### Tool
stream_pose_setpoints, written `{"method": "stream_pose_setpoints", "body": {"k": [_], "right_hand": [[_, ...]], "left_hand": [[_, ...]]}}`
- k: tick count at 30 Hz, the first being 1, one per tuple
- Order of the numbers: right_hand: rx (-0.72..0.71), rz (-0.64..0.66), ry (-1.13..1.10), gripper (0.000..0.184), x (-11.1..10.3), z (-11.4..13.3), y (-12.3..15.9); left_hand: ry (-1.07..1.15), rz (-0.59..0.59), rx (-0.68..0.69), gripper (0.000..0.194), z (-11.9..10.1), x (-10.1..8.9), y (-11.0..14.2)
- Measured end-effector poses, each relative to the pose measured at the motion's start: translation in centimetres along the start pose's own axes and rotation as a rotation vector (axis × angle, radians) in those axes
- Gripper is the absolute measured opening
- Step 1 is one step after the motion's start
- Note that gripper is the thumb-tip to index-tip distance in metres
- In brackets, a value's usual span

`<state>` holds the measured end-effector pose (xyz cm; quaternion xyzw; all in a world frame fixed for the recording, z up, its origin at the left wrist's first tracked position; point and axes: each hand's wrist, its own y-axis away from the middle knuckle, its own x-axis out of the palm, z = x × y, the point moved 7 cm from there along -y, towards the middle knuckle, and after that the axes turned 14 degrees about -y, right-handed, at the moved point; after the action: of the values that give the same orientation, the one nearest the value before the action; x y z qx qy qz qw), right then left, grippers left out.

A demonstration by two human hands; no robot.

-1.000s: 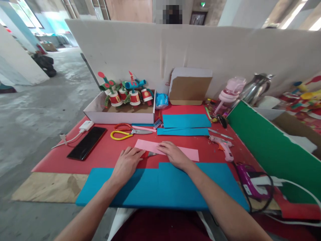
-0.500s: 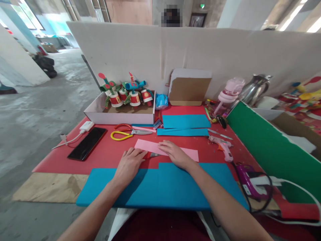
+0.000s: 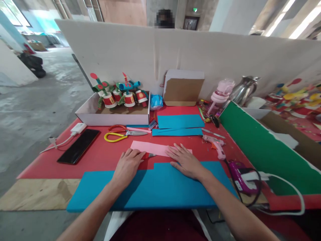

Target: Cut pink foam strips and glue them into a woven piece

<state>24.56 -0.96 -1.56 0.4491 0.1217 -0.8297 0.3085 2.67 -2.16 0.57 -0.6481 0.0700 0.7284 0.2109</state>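
My left hand [image 3: 128,164] lies flat with fingers out on the red mat [image 3: 100,155], its fingertips at the left end of a pink paper strip [image 3: 147,147] and over a small red-and-grey tool [image 3: 148,155]. My right hand [image 3: 185,161] rests flat and open on the strip's right end and on the far edge of a large blue foam sheet [image 3: 155,189] that lies across the near edge of the table. Neither hand grips anything.
Yellow and red scissors [image 3: 122,133] and a black phone [image 3: 78,150] lie to the left. A white box [image 3: 112,115] holds paper-cup figures. Blue strips [image 3: 179,122], a pink glue gun [image 3: 217,147], a purple tool [image 3: 239,174] with a cable, and a green board [image 3: 260,147] stand to the right.
My right hand has slid to the right along the pink strip and onto the blue sheet's edge. My left hand has stayed put. The view has shifted slightly.
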Motion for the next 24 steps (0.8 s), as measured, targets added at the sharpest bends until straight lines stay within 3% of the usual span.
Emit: {"method": "stream_pose_setpoints", "body": {"k": [14, 24], "right_hand": [[-0.045, -0.022, 0.024, 0.06, 0.0, 0.1, 0.0], [0.0, -0.015, 0.024, 0.067, -0.2, 0.2, 0.0]], "left_hand": [[0.038, -0.015, 0.015, 0.041, -0.8, -0.1, -0.3], [0.063, 0.041, 0.014, 0.039, -1.5, -0.3, -0.7]]}}
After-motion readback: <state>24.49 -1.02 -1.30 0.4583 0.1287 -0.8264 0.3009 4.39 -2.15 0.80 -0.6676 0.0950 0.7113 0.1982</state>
